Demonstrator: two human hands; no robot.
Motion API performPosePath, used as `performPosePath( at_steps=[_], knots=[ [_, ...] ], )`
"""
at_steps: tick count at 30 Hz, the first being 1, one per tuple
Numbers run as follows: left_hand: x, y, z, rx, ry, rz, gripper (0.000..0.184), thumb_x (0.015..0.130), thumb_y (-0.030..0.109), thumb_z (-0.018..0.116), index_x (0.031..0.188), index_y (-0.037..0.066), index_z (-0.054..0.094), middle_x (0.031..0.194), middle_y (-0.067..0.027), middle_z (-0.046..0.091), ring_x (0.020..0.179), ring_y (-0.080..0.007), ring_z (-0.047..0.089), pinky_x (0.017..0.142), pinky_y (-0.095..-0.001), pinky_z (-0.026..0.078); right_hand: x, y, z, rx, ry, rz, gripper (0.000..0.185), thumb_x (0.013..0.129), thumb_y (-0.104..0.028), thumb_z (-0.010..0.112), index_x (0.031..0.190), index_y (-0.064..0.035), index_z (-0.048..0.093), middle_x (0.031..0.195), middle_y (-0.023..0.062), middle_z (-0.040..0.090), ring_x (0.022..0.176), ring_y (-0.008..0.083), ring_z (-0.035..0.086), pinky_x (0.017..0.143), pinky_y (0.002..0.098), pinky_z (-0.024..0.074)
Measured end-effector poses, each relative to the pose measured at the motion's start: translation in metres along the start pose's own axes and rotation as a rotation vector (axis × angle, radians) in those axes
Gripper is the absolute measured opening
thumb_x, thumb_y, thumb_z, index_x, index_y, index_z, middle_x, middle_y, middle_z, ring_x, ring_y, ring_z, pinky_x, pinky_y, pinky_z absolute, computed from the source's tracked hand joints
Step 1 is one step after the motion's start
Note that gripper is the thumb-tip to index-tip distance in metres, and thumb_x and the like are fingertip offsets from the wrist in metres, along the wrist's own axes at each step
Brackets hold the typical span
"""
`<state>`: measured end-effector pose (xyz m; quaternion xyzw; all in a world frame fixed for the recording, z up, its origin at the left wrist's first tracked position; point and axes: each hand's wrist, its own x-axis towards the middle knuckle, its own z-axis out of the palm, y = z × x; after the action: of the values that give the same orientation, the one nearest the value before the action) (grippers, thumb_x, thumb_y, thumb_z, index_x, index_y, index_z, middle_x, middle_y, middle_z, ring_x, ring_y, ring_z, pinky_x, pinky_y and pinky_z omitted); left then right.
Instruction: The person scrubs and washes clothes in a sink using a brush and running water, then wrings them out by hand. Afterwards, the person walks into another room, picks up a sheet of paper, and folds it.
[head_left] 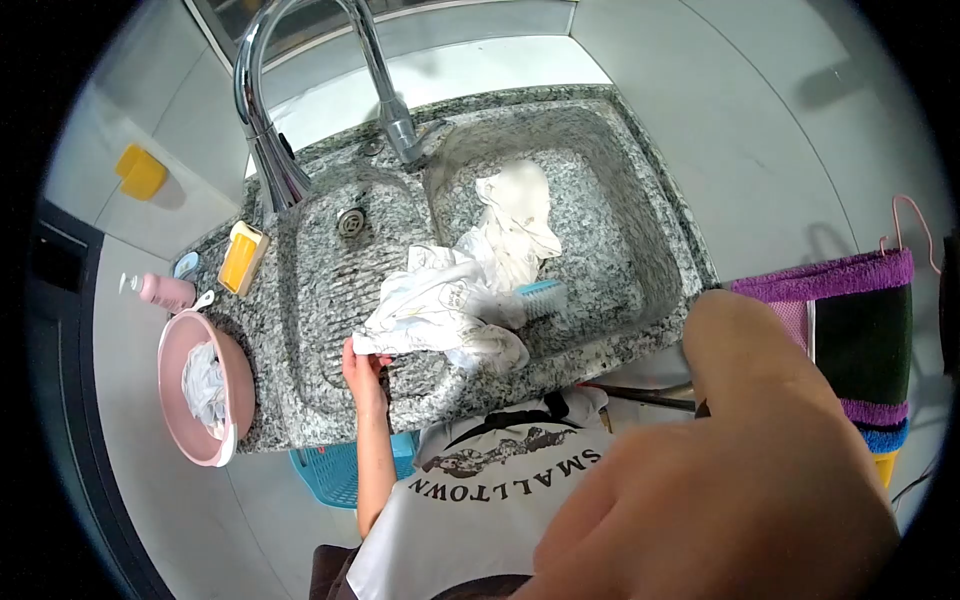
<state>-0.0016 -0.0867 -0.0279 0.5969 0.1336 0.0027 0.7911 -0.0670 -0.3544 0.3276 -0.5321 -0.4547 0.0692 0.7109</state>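
Note:
My left hand [364, 372] pinches the lower left edge of a wet white garment [430, 300] with a faint print. The bunched garment lies over the ribbed washboard side of a speckled stone sink [300, 330] and the divider. A further stretch of white cloth [520, 220] lies in the deeper basin, and I cannot tell whether it is the same piece. Against the garment's right side rests a scrubbing brush [540, 297] with a blue part showing. My right hand [700, 480] is raised very near the camera, away from the sink, blurred, its fingertips not visible.
A chrome faucet [265, 130] arches over the sink. On the left stand a yellow soap bar [240, 262] in its holder, a pink pump bottle [165, 292] and a pink basin [235, 385] with white cloth inside. Purple-edged towels [830, 280] hang right; a blue basket [345, 470] sits below.

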Motion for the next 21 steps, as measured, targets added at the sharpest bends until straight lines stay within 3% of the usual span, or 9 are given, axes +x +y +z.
performPosePath(
  at_steps=[6,9,10,13,15,16,18,19,21],
  knots=[
    [0.007,0.0,-0.004,-0.058,-0.019,0.025,0.018,0.09,0.018,0.044,0.1,0.003,0.05,0.086,-0.0034,0.058,0.066,-0.0078,0.054,0.056,-0.0212,0.047,-0.007,0.009,-0.011,-0.02,0.051,0.12,0.022,0.058,-0.015,0.058,0.076,-0.0022,0.056,0.066,0.0057,0.054,0.053,0.0143,0.047,0.049,0.0263,0.0358],
    [0.001,0.02,0.011,-0.088,-0.017,0.057,0.017,0.089,0.016,0.045,0.1,0.004,0.049,0.085,-0.0032,0.058,0.066,-0.0079,0.053,0.058,-0.0218,0.046,-0.027,0.041,-0.021,-0.164,0.144,0.361,0.022,0.057,-0.016,0.057,0.075,-0.0022,0.056,0.065,0.0055,0.054,0.052,0.014,0.046,0.048,0.0261,0.0353],
    [0.004,0.016,0.008,-0.062,-0.021,0.043,0.017,0.089,0.016,0.045,0.1,0.004,0.049,0.084,-0.0029,0.058,0.066,-0.0079,0.053,0.058,-0.0219,0.046,-0.037,0.059,-0.026,-0.23,0.158,0.476,0.015,0.067,-0.008,0.056,0.08,-0.0031,0.053,0.063,0.0017,0.049,0.056,0.0096,0.044,0.05,0.0248,0.0355],
    [0.008,0.014,0.003,-0.049,-0.057,0.025,0.016,0.089,0.016,0.046,0.099,0.005,0.049,0.083,-0.0022,0.057,0.065,-0.0079,0.053,0.058,-0.0222,0.046,-0.089,0.133,-0.026,-0.514,0.438,0.681,0.01,0.073,-0.005,0.053,0.082,-0.0023,0.056,0.06,0.0025,0.048,0.053,0.0087,0.042,0.049,0.0233,0.035],
    [0.011,0.011,0.0,-0.026,-0.096,0.023,0.017,0.089,0.017,0.046,0.098,0.004,0.05,0.083,-0.0034,0.059,0.067,-0.0098,0.056,0.056,-0.0231,0.047,-0.122,0.163,-0.027,-0.501,0.575,0.952,0.008,0.076,-0.005,0.051,0.08,-0.0027,0.057,0.067,0.0011,0.052,0.06,0.0065,0.045,0.054,0.022,0.0358],
    [0.011,0.013,0.0,-0.027,-0.101,0.009,0.018,0.089,0.017,0.047,0.1,0.004,0.05,0.085,-0.0038,0.059,0.067,-0.0102,0.057,0.056,-0.0228,0.047,-0.14,0.173,-0.024,-0.504,0.575,0.951,0.008,0.076,-0.005,0.051,0.08,-0.0027,0.057,0.067,0.0011,0.052,0.06,0.0065,0.045,0.054,0.022,0.0358],
    [0.013,0.015,-0.002,-0.017,-0.128,-0.007,0.018,0.088,0.017,0.047,0.101,0.004,0.05,0.086,-0.0038,0.059,0.067,-0.0103,0.057,0.056,-0.0227,0.047,-0.17,0.184,-0.014,-0.498,0.919,0.959,0.009,0.078,-0.006,0.049,0.079,-0.0017,0.057,0.061,-0.0005,0.048,0.056,0.0057,0.042,0.051,0.021,0.0332],
    [0.014,0.016,-0.003,-0.005,-0.155,-0.022,0.019,0.088,0.017,0.047,0.101,0.004,0.05,0.086,-0.0038,0.059,0.067,-0.0105,0.057,0.056,-0.0227,0.048,-0.176,0.182,-0.009,-0.503,0.92,0.957,0.009,0.078,-0.006,0.049,0.079,-0.0017,0.057,0.061,-0.0005,0.048,0.056,0.0057,0.042,0.051,0.021,0.0332],
    [0.021,0.019,-0.002,0.02,-0.141,-0.039,0.018,0.088,0.016,0.047,0.101,0.004,0.05,0.085,-0.0034,0.059,0.067,-0.0106,0.057,0.056,-0.0229,0.048,-0.183,0.179,-0.003,-0.715,1.046,1.088,0.012,0.077,-0.011,0.048,0.081,-0.0053,0.058,0.059,0.0052,0.05,0.052,0.0136,0.046,0.051,0.026,0.0373]
  ],
)
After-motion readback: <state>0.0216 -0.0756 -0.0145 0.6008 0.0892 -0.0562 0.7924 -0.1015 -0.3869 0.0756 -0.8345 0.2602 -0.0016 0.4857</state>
